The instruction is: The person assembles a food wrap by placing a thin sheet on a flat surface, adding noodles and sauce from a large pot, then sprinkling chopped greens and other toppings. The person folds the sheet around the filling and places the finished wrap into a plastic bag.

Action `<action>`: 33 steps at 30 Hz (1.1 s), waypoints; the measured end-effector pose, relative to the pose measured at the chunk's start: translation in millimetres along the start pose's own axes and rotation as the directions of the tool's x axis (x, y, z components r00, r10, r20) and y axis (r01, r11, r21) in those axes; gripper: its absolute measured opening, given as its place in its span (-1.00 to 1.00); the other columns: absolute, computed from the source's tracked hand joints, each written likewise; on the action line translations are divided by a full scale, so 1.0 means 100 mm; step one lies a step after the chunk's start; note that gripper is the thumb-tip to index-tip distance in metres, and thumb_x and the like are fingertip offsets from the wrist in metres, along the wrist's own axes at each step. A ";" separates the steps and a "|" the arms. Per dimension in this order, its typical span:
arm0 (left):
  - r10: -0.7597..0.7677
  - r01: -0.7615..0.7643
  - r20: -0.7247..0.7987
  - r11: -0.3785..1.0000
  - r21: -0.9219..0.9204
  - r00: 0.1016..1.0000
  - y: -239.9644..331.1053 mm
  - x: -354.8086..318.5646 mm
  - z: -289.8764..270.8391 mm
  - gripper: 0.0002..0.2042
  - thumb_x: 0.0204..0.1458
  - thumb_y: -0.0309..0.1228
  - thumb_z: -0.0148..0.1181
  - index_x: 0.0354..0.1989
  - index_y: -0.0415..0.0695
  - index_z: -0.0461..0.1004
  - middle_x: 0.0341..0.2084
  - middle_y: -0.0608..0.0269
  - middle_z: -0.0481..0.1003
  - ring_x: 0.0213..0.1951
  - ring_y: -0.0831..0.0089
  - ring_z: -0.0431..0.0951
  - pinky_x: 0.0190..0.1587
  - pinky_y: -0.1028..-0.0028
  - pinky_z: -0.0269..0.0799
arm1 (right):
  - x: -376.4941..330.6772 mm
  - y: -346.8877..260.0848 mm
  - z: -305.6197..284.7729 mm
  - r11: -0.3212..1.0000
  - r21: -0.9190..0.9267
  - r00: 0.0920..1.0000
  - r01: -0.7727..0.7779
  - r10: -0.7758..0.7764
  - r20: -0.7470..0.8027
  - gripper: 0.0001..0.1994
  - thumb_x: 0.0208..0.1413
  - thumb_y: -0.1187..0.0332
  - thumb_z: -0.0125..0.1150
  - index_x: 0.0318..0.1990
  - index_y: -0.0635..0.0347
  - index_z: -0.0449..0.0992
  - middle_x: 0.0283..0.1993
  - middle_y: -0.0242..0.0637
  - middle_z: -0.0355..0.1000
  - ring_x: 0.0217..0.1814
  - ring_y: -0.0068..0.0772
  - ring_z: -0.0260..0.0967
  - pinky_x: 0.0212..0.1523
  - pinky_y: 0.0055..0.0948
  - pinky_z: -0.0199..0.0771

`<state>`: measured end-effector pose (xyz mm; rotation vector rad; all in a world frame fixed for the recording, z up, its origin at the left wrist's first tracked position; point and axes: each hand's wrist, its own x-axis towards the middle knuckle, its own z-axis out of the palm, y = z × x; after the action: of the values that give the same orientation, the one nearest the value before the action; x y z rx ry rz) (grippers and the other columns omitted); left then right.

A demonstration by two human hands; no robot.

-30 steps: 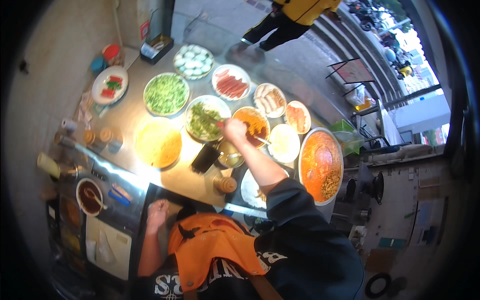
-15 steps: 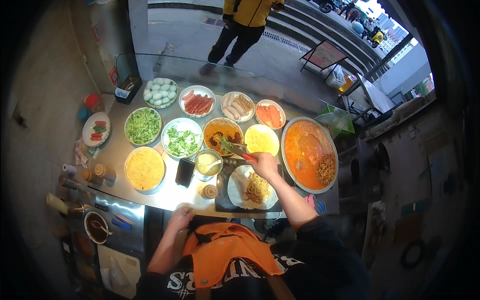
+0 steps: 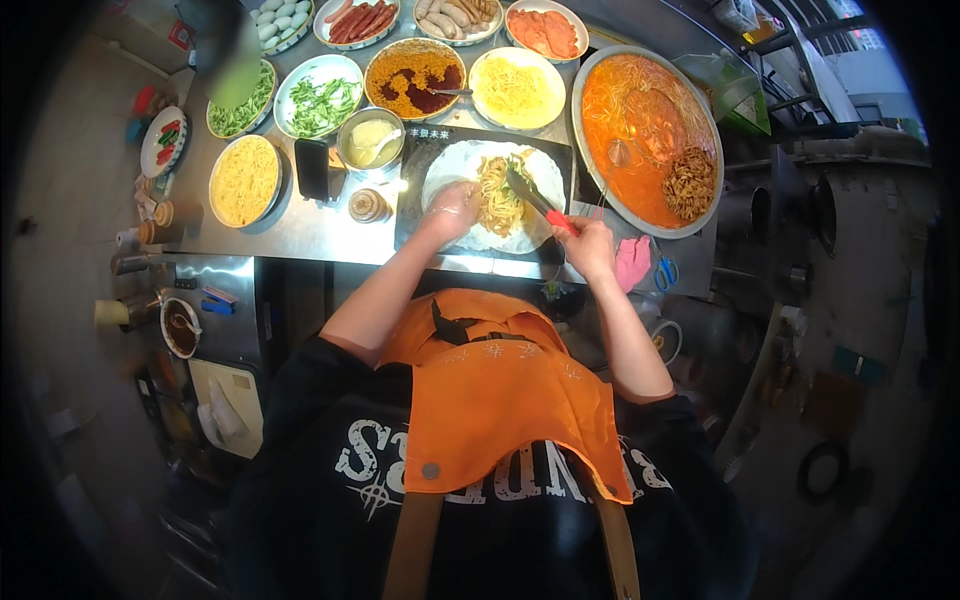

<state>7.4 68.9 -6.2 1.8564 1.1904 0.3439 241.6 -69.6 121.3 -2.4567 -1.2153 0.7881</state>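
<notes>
My right hand (image 3: pixel 590 246) is closed around the red handle of a pair of tongs (image 3: pixel 553 214). The tongs' dark tips reach into a heap of brown noodles with green bits (image 3: pixel 497 203). That heap lies on a round pale flatbread (image 3: pixel 450 172), spread over a dark square board (image 3: pixel 413 212). At the left of the heap, my left hand (image 3: pixel 455 209) rests low over the flatbread; its fingers are partly hidden and blurred. Behind the board are a bowl of yellow shreds (image 3: pixel 517 90) and a bowl of orange-brown crumbs with dark red sauce (image 3: pixel 414 78), a spoon in it.
A large tray of red-sauced noodles (image 3: pixel 640 110) stands right of the board. Left of it are a steel pot (image 3: pixel 370 140), a jar (image 3: pixel 368 206) and a phone (image 3: pixel 312 170). A pink cloth (image 3: pixel 630 262) and blue scissors (image 3: pixel 665 272) lie near the front edge.
My right hand has brought the tongs down from the crumb bowl to the noodle heap, leaving greens there. My left hand has moved from the counter's edge onto the flatbread. The view has tilted downward.
</notes>
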 end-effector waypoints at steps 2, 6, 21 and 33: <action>0.082 -0.078 -0.059 0.995 0.065 0.995 0.08 0.15 0.19 -0.69 0.32 -0.38 0.19 0.19 -0.11 0.60 0.04 -0.03 0.63 0.13 0.03 0.61 0.23 0.25 0.49 | -0.02 -0.06 0.08 0.990 -0.129 0.998 0.058 -0.059 -0.001 -0.64 0.13 0.09 0.48 0.00 0.06 0.77 -0.19 0.03 0.68 -0.08 0.07 0.67 -0.01 -0.05 0.62; 0.032 -0.031 -0.012 0.999 0.031 0.999 0.14 0.34 0.35 -0.65 0.30 -0.42 0.16 0.24 -0.08 0.58 0.17 -0.09 0.58 0.22 -0.04 0.55 0.32 0.24 0.44 | -0.04 -0.01 0.11 0.967 -0.237 0.996 0.090 -0.083 0.037 -0.56 0.15 0.07 0.47 0.12 0.03 0.71 -0.11 0.06 0.67 0.01 0.09 0.65 0.06 -0.01 0.61; -0.632 0.475 -0.072 0.648 -0.595 0.772 -0.62 -2.00 -0.56 -0.63 0.36 -0.30 0.26 0.26 -0.16 0.56 -0.28 0.39 0.60 -0.30 0.60 0.53 -0.23 0.51 0.48 | -0.24 0.51 0.02 0.903 -0.249 0.929 0.351 -0.369 -0.029 -0.54 0.15 0.25 0.46 0.21 0.08 0.63 -0.11 -0.07 0.68 -0.11 0.08 0.66 -0.09 -0.03 0.63; -0.768 0.505 -0.061 0.476 -0.720 0.638 -1.45 -2.54 -1.28 -0.58 0.33 -0.26 0.30 0.27 -0.22 0.55 -0.11 0.28 0.64 -0.27 0.58 0.53 -0.13 0.49 0.50 | 0.83 -2.45 0.47 0.635 -0.201 0.653 0.746 -0.757 0.030 -0.70 0.18 0.22 0.42 0.02 0.09 0.69 -0.17 -0.04 0.67 -0.11 0.10 0.64 -0.09 -0.07 0.63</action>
<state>-286.8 -54.3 7.2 0.6220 1.6844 0.5985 98.4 145.0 171.8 -1.7506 -2.1510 0.3442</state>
